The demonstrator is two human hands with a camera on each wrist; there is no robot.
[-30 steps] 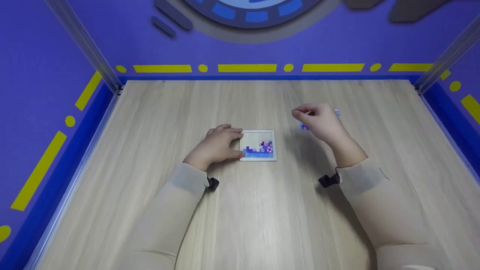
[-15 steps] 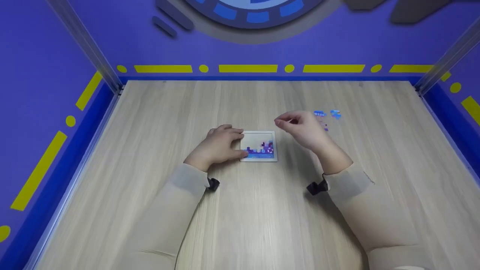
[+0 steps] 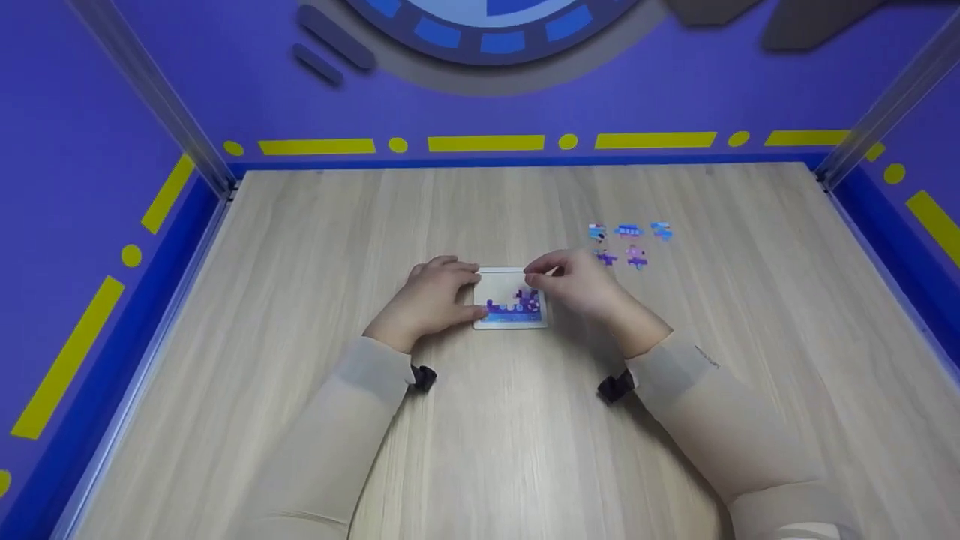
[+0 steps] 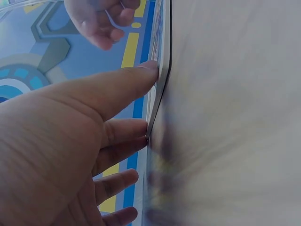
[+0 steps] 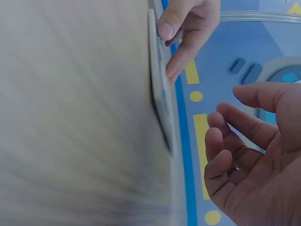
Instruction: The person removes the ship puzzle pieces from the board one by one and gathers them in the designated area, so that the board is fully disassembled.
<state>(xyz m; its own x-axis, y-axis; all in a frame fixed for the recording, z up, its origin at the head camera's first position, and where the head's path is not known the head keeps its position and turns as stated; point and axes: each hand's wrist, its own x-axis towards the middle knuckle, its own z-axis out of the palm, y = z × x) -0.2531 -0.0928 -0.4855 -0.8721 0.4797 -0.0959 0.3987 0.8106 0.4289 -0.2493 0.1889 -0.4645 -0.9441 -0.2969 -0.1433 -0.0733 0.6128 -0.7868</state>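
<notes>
A small square puzzle tray (image 3: 508, 325) with a white rim lies on the table, its lower part filled with blue, purple and pink picture pieces. My left hand (image 3: 431, 296) rests at its left side; the thumb lies on the rim and a fingertip touches the upper left corner, as the left wrist view also shows. Over the tray's upper right corner, my right hand (image 3: 581, 285) has thumb and forefinger close together. In the right wrist view, a small gap shows between those fingertips (image 5: 225, 108); whether a piece is between them I cannot tell.
Several loose puzzle pieces (image 3: 628, 230) lie on the wooden table (image 3: 480, 427) beyond the right hand. Blue walls (image 3: 480, 112) with yellow marks stand at the back and both sides.
My right hand has moved left and nearer, from beside the loose pieces to the tray's upper right corner, uncovering those pieces. The left hand stays at the tray; the head view has shifted slightly.
</notes>
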